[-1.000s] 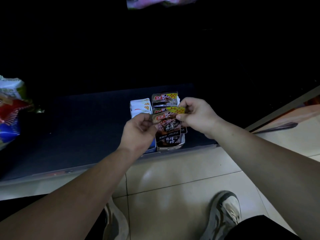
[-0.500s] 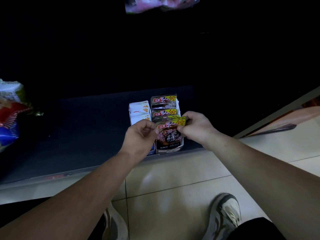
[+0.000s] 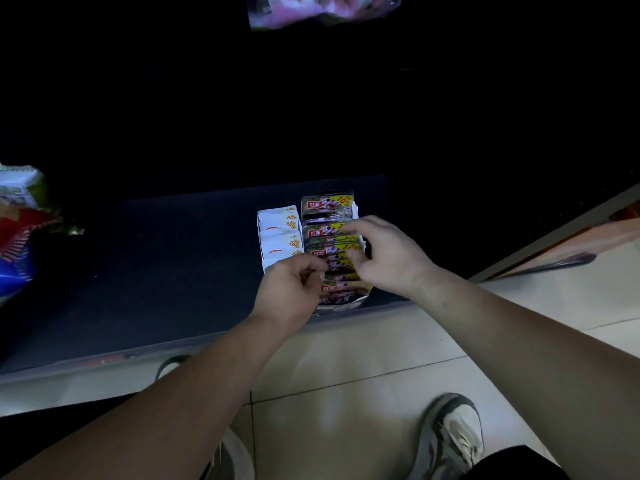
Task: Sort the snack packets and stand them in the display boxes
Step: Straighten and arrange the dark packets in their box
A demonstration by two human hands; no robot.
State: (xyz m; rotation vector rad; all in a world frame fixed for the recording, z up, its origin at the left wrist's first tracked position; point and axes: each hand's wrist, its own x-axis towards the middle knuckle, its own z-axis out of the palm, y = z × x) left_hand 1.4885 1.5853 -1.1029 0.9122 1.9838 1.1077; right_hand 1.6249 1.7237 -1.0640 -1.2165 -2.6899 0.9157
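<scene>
Standing on end in 2 rows, the snack packets are seen near the front edge of a dark shelf [image 3: 156, 271], slightly toward 1 o'clock from the middle of the view; the dark packets [image 3: 327, 206], each with a yellow corner marked 10%, are filed front to back in the right display box [image 3: 346, 304]; the white packets [image 3: 278, 237] are filed likewise in the left display box [image 3: 267, 264], which is set touching it on its 9 o'clock side.

The right grip [image 3: 388, 258] is laid over the 3 o'clock side of the dark row; its forefinger is stretched across the yellow corner of a packet midway along the row, its thumb is pressed to the corner of a packet nearer the front, and several packet tops are pinched between the 2.

The left grip [image 3: 291, 292] is held at the 9 o'clock edge of the front dark packets, its fingers curled in and its thumb set against the forefinger; whether a packet edge is pinched there cannot be told, since the fingertips are turned away and the light is poor; part of the left display box's front is hidden behind that grip.

At 9 o'clock, at the shelf's far left, a heap of coloured bags [image 3: 17, 237] is seen, red, blue and pale green; at 12 o'clock a pink packet [image 3: 322, 8] is cut off by the top edge; a pale tiled floor [image 3: 346, 358] is shown toward 6 o'clock, with 2 shoes [image 3: 450, 431] planted on it.
</scene>
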